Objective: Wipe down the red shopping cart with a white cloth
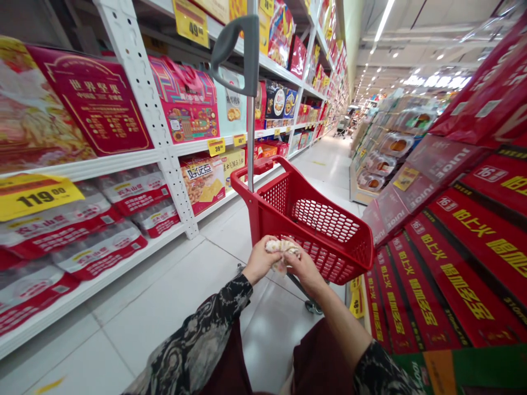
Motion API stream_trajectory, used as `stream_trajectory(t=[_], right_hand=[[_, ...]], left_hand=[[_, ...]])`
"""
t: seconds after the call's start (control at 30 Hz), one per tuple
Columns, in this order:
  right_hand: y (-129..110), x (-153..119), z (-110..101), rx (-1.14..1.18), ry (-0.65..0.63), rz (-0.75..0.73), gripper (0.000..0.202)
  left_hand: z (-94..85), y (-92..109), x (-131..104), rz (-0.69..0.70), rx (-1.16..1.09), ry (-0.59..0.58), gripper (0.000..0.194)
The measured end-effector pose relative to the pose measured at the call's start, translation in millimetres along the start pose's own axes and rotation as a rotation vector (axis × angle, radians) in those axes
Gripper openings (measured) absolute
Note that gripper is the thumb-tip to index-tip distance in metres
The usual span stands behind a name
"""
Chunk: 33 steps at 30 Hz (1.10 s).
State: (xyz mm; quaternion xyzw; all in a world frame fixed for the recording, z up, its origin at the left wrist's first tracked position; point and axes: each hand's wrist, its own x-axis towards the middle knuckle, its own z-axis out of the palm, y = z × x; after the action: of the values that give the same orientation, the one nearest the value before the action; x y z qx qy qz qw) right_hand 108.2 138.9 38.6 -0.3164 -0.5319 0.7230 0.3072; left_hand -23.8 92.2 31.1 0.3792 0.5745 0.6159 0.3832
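Note:
Between both hands is a small bunched piece of cream-white cloth [282, 248] with a faint pattern; its exact kind I cannot make out. My left hand [260, 261] grips its left side with curled fingers. From the right, my right hand [305, 268] pinches it, thumb near the other thumb. A loose end hangs below the fingers. Just beyond my hands stands a red plastic shopping trolley [329, 219] with perforated walls. A grey handle [252, 60] on a metal pole rises from its left end.
White shelves [135, 77] with boxed snacks and bottled-water packs line the left. Stacked red drink cartons [461, 274] flank the right side closely. A tiled aisle [321, 148] runs ahead past a display of clear-packed goods [395, 145]. A trolley wheel [313, 307] shows below the basket.

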Motion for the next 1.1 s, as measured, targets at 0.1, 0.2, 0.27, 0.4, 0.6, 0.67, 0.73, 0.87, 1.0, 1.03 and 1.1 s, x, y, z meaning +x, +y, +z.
stream_trajectory(t=[0.1, 0.2, 0.27, 0.4, 0.6, 0.67, 0.73, 0.87, 1.0, 1.03, 1.1], right_hand=[[0.5, 2.2, 3.5, -0.028, -0.027, 0.041, 0.052], [7.8, 6.7, 8.6, -0.078, 0.003, 0.036, 0.044], [13.5, 8.8, 13.9, -0.054, 0.113, -0.017, 0.044], [16.3, 5.0, 27.6, 0.080, 0.117, -0.001, 0.043], [2.9, -0.4, 38.6, 0.308, -0.031, -0.042, 0.042], [0.6, 3.8, 35.3, 0.319, 0.035, -0.048, 0.040], [1.5, 8.6, 30.1, 0.312, 0.110, -0.045, 0.040], [10.4, 12.2, 22.1, 0.140, 0.129, -0.102, 0.042], [14.6, 7.4, 16.6, -0.295, 0.223, -0.316, 0.043], [13.6, 5.4, 15.4, -0.455, 0.277, -0.437, 0.042], [11.5, 1.3, 14.6, -0.802, 0.272, -0.696, 0.041]], left_hand=[[-7.3, -0.2, 1.4, 0.077, 0.108, -0.066, 0.023], [-11.4, 2.7, -0.1, 0.202, 0.268, 0.064, 0.025], [-10.9, 5.3, -2.2, 0.332, 0.413, 0.211, 0.024], [-3.8, 5.1, -8.2, 0.599, 0.638, 0.298, 0.008], [11.5, -18.3, -30.8, 0.736, 0.643, 0.179, 0.033], [11.8, -23.5, -36.4, 0.678, 0.552, 0.096, 0.043], [8.9, -22.5, -35.8, 0.539, 0.393, 0.122, 0.046], [0.0, -7.1, -20.4, 0.110, -0.061, 0.275, 0.049], [-6.6, 0.7, -7.4, -0.199, -0.390, 0.040, 0.048], [-8.0, -0.3, -5.6, -0.219, -0.393, 0.047, 0.046], [-10.3, -3.9, -2.7, -0.218, -0.354, 0.128, 0.042]])
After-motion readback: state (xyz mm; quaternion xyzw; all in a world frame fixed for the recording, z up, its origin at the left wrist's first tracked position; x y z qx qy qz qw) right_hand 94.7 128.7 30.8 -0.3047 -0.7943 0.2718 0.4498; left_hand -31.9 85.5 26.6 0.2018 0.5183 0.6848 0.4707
